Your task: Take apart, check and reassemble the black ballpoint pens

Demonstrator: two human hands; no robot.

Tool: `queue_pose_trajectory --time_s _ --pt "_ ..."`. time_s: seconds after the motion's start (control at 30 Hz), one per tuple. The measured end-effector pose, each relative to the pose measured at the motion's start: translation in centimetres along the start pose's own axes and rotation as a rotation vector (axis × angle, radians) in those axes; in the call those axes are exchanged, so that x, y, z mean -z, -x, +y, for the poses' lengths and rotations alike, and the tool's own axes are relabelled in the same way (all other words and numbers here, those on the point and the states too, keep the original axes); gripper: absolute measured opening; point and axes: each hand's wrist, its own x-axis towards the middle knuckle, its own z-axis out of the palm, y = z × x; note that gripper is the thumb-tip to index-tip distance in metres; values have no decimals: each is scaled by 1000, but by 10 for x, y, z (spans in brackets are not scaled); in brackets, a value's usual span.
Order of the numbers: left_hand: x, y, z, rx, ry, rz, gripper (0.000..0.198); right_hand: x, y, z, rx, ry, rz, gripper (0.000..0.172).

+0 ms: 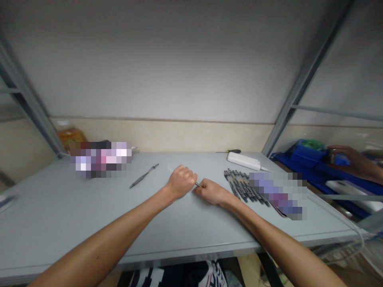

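Status: work judged partway, one piece in hand. A thin pen-like rod [198,184] is held between both hands, mid-table; only a short length is exposed. It is gripped by the left hand [181,182] with fingers curled tight, and by the right hand [211,192] in a closed grip, thumb side toward the rod. Whether it is a whole pen or a part can't be told.

Pens: a row of pens [245,186] is laid close together, slantwise, right of the right hand. A lone pen [144,176] is laid left of the left hand, well apart from the row. Which side counts as done can't be confirmed; if the row is the stock, most is left. Row count not reliable, bodies overlap.

Edges/room: near edge of the table [60,215] is crossed by both forearms. Far side is bounded by the wall [185,135]. Most room is offered on the left, around the lone pen and nearer. Right side is tighter: the row is hemmed by a white power strip [243,161] on the far side and a blurred-out patch to the right. A screwdriver [235,151] is laid at the far edge. Beyond the right frame post [284,119], another person's hand [348,157] is seen by blue bins [305,153], well apart.
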Motion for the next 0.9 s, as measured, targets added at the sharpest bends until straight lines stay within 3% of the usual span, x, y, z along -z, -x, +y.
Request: queue_pose_trajectory --time_s 0.2,0.4,0.63,0.9 --pt "2 -1 1 38 38 -102 18 -2 -3 1 30 187 85 24" --pt "1 -3 5 122 106 -238 19 -10 -6 10 42 496 297 31" --pt "10 -8 11 320 160 -448 24 -7 -5 6 22 700 371 31" --pt "11 -6 12 425 218 -489 28 0 -4 3 94 809 404 27"
